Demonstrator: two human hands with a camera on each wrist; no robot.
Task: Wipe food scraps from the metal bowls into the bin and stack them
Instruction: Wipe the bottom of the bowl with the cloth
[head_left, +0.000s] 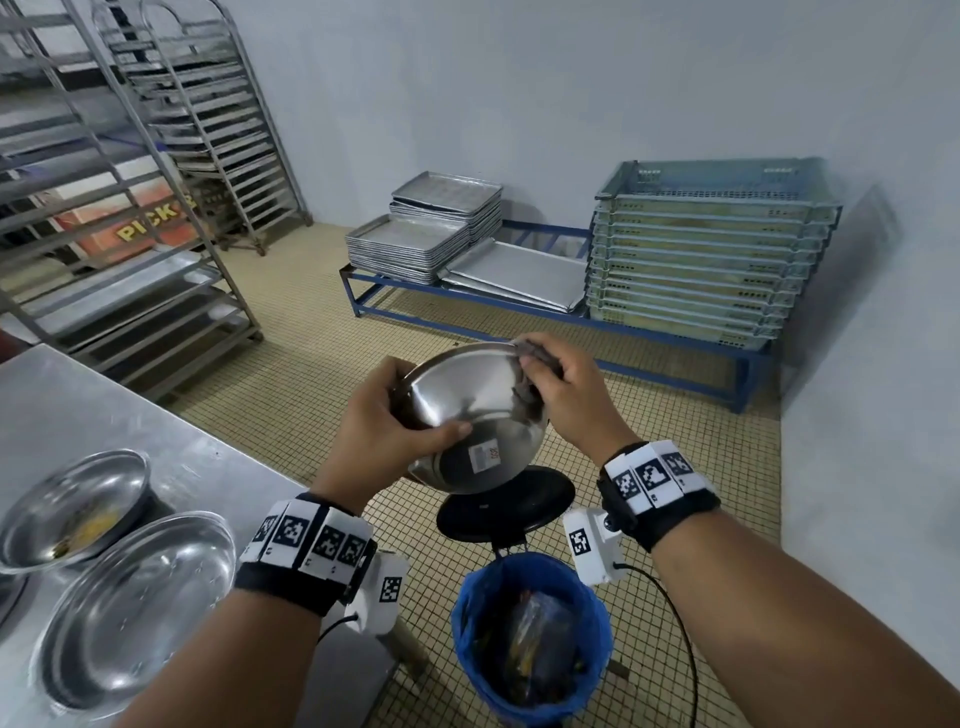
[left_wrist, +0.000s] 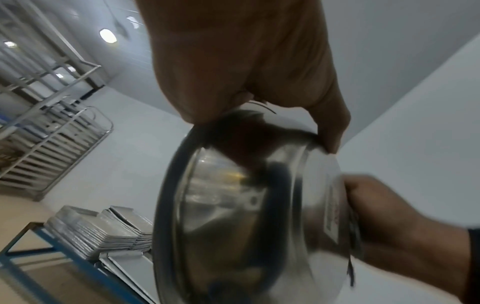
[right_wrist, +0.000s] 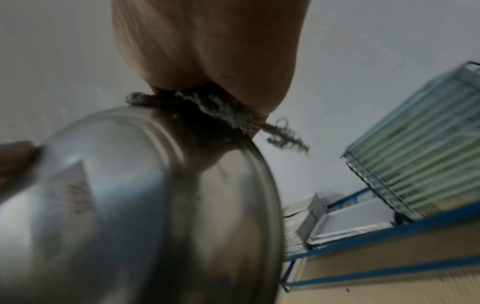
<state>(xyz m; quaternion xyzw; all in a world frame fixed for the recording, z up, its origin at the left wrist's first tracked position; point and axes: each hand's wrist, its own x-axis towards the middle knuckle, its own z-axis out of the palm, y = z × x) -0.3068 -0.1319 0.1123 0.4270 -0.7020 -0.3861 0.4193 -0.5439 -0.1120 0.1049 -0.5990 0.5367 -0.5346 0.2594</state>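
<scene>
Two hands work one metal bowl held tilted in the air above the blue-lined bin. The left hand grips its near rim, thumb across the underside by the white sticker. The right hand curls round a grey rag pressed over the far rim. To do this wipe well, I judge the mouth should stay tipped toward the bin and directly over it, with the rag drawn from the upper rim downward so scraps fall in, not onto the tiles. Left of the bin, on the steel table, two more bowls wait: one holds yellowish scraps, the other looks clean, though blurred. Only the head view shows the bin and these bowls. The right wrist view alone shows the rag's frayed threads hanging past the rim, and the left wrist view the bowl's outer wall edge-on; neither shows inside
</scene>
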